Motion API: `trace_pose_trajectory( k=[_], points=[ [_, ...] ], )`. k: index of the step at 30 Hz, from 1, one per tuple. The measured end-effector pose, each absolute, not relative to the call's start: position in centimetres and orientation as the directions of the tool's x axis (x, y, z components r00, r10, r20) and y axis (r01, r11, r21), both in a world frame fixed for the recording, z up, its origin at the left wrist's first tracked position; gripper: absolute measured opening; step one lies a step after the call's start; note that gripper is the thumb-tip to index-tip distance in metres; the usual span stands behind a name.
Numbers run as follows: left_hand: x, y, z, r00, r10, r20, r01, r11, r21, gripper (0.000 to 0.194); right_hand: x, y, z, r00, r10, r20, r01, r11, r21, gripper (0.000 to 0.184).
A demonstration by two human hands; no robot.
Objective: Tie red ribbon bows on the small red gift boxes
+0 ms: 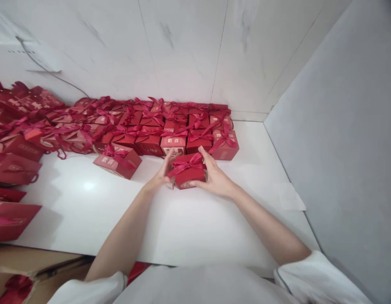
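Note:
A red gift box [190, 178] tied with a ribbon bow sits between my two hands, in front of the packed rows. My left hand [160, 175] grips its left side, with the fingers partly behind it. On the other side my right hand [216, 175] holds the box, thumb on the front face and fingers at the back right corner. Just behind stands a box with pale characters on it [173, 141]. Another ribboned box [117, 161] sits at an angle to the left, apart from my hands.
Several rows of ribboned red boxes [149, 143] line the back wall, and more boxes [14, 169] stand at the left on the white table [195, 232]. A grey panel [341, 139] bounds the right side. At lower left is an open cardboard carton [33, 259] with red items inside.

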State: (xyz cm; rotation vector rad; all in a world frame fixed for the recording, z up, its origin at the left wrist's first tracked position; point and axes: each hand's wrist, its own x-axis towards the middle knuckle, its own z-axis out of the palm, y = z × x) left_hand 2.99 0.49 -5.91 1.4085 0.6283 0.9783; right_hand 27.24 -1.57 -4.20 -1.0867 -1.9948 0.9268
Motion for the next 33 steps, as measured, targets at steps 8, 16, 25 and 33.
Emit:
trace_pose_trajectory(
  k=[8,16,25,33],
  points=[
    [1.5,0.1,-5.6,0.619,0.779,0.097,0.123,-0.219,0.968,0.125,26.3,-1.1,-9.2,-0.408,0.84,0.358,0.131,0.442,-0.887,0.119],
    [2.1,0.4,-5.5,0.57,0.791,0.221,0.135,-0.356,0.925,0.098,27.0,-0.6,-8.6,-0.347,0.798,0.493,0.234,0.583,-0.778,0.114],
    [2.5,0.2,-5.7,0.524,0.794,0.309,0.213,-0.473,0.855,0.097,27.2,-0.6,-8.4,-0.328,0.766,0.553,0.311,0.64,-0.702,0.107],
    [3.1,-0.5,-6.7,0.429,0.841,0.33,0.266,-0.467,0.844,0.096,26.8,-1.2,-8.3,-0.344,0.742,0.575,0.309,0.668,-0.677,0.116]
  ],
)
